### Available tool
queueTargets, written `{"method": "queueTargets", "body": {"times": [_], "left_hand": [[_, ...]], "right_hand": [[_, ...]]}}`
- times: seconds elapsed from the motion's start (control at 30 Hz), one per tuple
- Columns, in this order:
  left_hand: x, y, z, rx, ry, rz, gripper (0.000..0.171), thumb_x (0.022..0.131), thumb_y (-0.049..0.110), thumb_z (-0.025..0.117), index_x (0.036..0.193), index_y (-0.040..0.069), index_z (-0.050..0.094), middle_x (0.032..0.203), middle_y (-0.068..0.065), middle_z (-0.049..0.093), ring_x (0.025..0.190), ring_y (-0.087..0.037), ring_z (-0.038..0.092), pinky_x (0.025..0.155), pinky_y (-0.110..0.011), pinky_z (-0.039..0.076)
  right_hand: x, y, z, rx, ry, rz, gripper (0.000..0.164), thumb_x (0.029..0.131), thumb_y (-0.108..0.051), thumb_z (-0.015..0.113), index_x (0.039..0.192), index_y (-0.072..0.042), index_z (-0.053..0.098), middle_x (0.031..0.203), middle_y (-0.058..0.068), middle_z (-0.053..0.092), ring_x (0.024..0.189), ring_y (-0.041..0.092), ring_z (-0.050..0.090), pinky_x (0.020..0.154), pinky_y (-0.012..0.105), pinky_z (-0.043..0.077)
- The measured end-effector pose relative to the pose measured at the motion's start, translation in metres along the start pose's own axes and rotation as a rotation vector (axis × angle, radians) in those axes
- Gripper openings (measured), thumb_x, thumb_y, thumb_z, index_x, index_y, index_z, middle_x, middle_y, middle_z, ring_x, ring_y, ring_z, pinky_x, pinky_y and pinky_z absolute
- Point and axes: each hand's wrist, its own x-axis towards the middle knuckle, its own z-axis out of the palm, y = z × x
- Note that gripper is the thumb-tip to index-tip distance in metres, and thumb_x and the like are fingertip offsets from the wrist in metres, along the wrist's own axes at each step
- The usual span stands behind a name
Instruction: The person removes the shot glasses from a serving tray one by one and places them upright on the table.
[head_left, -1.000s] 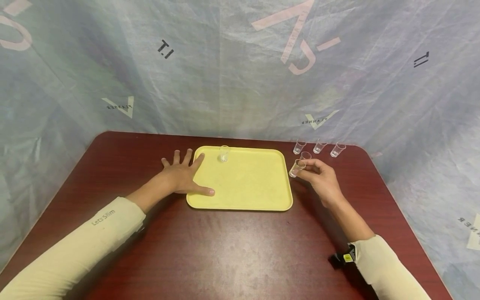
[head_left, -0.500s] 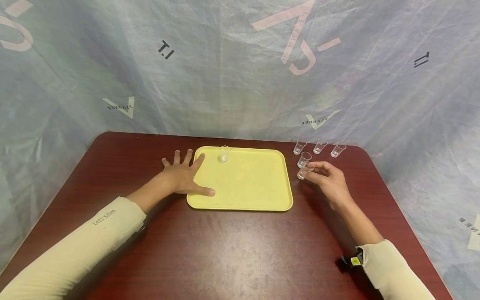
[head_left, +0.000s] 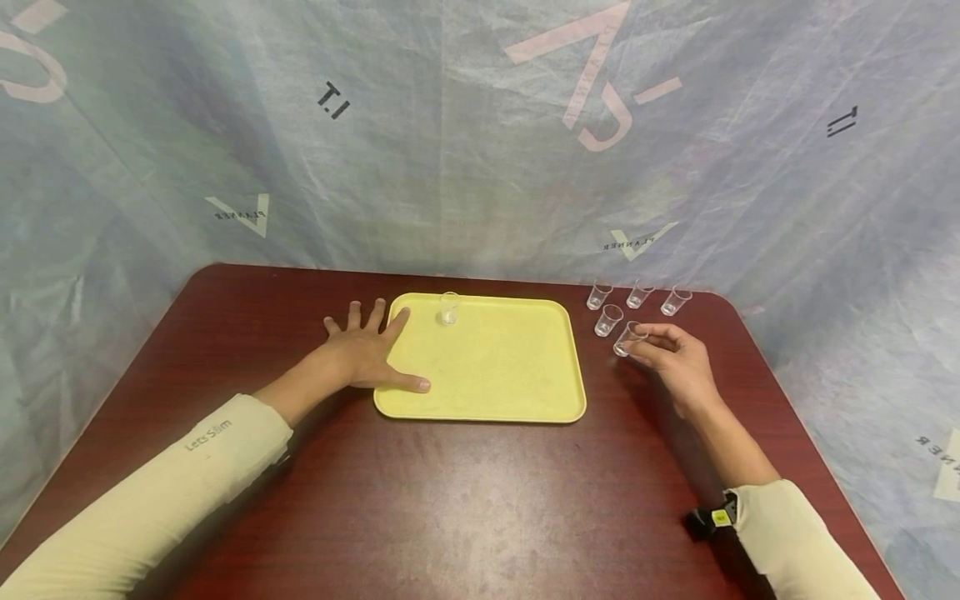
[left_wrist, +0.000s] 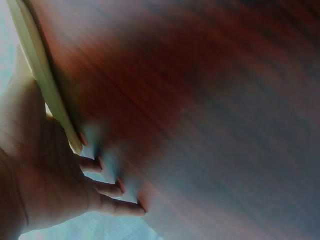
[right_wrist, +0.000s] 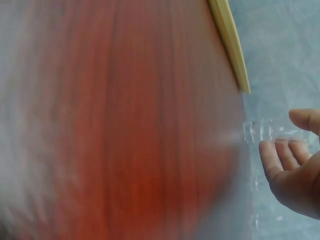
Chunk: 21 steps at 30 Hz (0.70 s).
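In the head view my left hand (head_left: 360, 354) lies spread at the left end of a yellow tray (head_left: 487, 375), thumb and forefinger over its rim. The left wrist view shows the palm (left_wrist: 47, 185) beside the tray's edge (left_wrist: 52, 95), other fingertips on the table. My right hand (head_left: 675, 362) pinches a small clear shot glass (head_left: 624, 343) between thumb and fingers, right of the tray. In the right wrist view this shot glass (right_wrist: 257, 131) is upright to the table; whether its base touches is unclear. Another shot glass (head_left: 448, 311) stands on the tray near its far edge.
Beyond the tray's far right corner stand several more clear shot glasses, the nearest one (head_left: 607, 321) just left of the held one. Three others, including the rightmost glass (head_left: 676, 301), line the back of the dark red table (head_left: 480, 508). A grey printed curtain (head_left: 450, 150) hangs behind.
My right hand has moved right, away from the tray, with the shot glass pinched in it. The glass behind it is now fully in view. The left hand and tray have stayed put.
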Motion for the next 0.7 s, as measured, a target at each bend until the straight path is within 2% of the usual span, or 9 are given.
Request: {"method": "queueTargets", "body": {"times": [0.4,0.7], "left_hand": [[-0.001,0.001,-0.003,0.007,-0.013,-0.007,0.147,0.08,0.107,0.058,0.184,0.023,-0.003,0.187,-0.033,-0.008,0.167,-0.073,-0.002,0.12,-0.099,0.01],[-0.002,0.003,-0.004,0.009,-0.021,-0.01,0.147,0.08,0.107,0.058,0.184,0.023,-0.004,0.187,-0.033,-0.008,0.167,-0.072,-0.003,0.12,-0.099,0.009]], "right_hand": [[0.019,0.007,-0.015,0.102,0.052,0.033,0.031,0.101,0.001,0.082,0.129,0.002,0.069,0.105,-0.009,0.082,0.092,0.002,0.081,0.092,0.023,0.067],[0.031,0.011,-0.023,0.124,0.077,0.025,0.035,0.099,0.007,0.08,0.132,0.007,0.065,0.1,-0.009,0.084,0.088,0.002,0.082,0.088,0.021,0.067]]}}
